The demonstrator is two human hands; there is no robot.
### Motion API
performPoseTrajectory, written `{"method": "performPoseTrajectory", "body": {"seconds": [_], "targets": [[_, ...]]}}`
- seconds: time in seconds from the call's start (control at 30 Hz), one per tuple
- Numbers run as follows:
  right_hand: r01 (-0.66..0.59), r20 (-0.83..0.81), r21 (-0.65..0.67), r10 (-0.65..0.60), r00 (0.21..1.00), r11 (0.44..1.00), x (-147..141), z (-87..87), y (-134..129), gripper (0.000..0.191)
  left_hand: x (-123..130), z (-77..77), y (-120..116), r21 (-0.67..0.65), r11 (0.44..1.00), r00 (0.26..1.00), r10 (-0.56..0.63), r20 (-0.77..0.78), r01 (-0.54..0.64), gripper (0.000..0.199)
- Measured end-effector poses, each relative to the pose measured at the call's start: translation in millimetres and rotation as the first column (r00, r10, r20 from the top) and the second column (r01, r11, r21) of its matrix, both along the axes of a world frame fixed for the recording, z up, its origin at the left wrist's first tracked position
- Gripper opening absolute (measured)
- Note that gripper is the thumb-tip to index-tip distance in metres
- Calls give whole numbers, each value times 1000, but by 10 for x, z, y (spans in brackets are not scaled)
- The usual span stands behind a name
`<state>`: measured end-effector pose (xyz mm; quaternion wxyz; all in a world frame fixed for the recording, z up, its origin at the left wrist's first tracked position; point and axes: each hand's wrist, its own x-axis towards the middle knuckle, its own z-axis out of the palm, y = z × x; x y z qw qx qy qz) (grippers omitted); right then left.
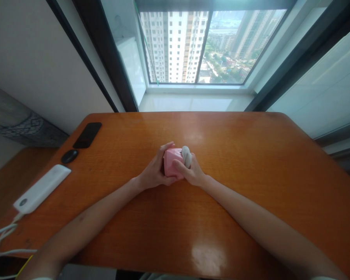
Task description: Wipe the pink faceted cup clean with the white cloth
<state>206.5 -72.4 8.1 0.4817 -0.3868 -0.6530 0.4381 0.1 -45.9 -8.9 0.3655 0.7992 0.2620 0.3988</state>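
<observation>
Left forearm (76, 229) and right forearm (259, 217) angle in from the bottom of the view, meeting at the middle of an orange wooden table (251, 155). Left hand (154, 171) is closed around a pink block (170, 161), fingers curled over its top. Right hand (192, 173) is closed against its other end, beside a pale grey rounded piece (186, 156), perhaps cloth. Loosened fingers could let the piece slip off or the block drop, and a wide slip might reach the black phone (87, 135)
</observation>
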Motion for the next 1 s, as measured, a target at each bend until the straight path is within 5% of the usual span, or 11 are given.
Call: {"method": "performPoseTrajectory", "body": {"seconds": [0.17, 0.3, 0.53, 0.8, 0.9, 1.0], "targets": [[-14, -30, -33, 13, 999, 999, 8, -5, 12, 51, -93, -13, 91, 367, 930, 985, 30, -170, 35, 140], [-8, -55, -67, 4, 998, 998, 3, -40, 38, 52, -122, 20, 120, 431, 902, 963, 91, -254, 28, 127], [4, -49, -48, -7, 999, 999, 0, -48, 32, 53, -41, 86, 26, 303, 952, 985, 98, -141, -51, 118], [3, 18, 39, -4, 1000, 999, 6, -41, -7, 49, 9, 110, -23, -182, 982, 996, 32, -89, -48, 94], [-6, 2, 32, 6, 1000, 999, 4, -25, -13, 47, -5, 45, -8, -163, 987, 999, 6, -54, -15, 102], [-11, -8, 8, 11, 1000, 1000, 7, -9, -16, 47, -13, -14, -6, 3, 1000, 1000, 5, -27, -5, 113]]}}
